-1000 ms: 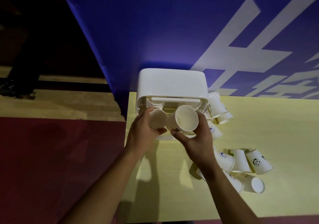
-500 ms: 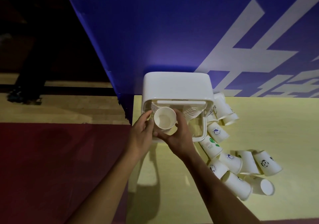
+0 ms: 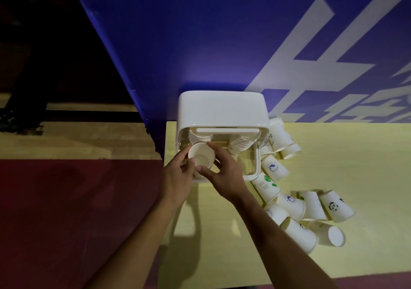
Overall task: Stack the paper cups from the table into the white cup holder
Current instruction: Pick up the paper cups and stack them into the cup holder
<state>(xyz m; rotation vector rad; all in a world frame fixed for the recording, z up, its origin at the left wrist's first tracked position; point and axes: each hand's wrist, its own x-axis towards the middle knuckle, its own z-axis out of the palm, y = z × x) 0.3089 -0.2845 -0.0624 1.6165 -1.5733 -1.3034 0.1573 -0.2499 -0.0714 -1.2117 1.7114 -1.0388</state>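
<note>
Step in hand: I judge that one paper cup (image 3: 201, 156) is being seated on a stack inside the white cup holder (image 3: 222, 108); its open mouth faces me
Left grip (image 3: 178, 174): thumb and fingers curled round the cup's left rim, pinching it
Right grip (image 3: 224, 177): forefinger over the top of the rim, thumb under its lower edge, pinching the same cup from the right
Where the cup is: at the holder's open front, on its left side, just in front of the left stack (image 3: 195, 136); whether it has already nested I cannot tell
Holder: stands at the far left corner of the bench (image 3: 355, 166), backed against the blue panel (image 3: 222, 33); a right stack (image 3: 241, 143) sits in its other lane
Progress: I would call it part done; a heap of loose cups (image 3: 300, 208) lies tipped over on the bench, to the right of the holder
Next move: I would push the cup straight along the left lane until it nests squarely, let both grips go, then send the right one to the nearest loose cup; the cup must go in mouth toward me, like the others
</note>
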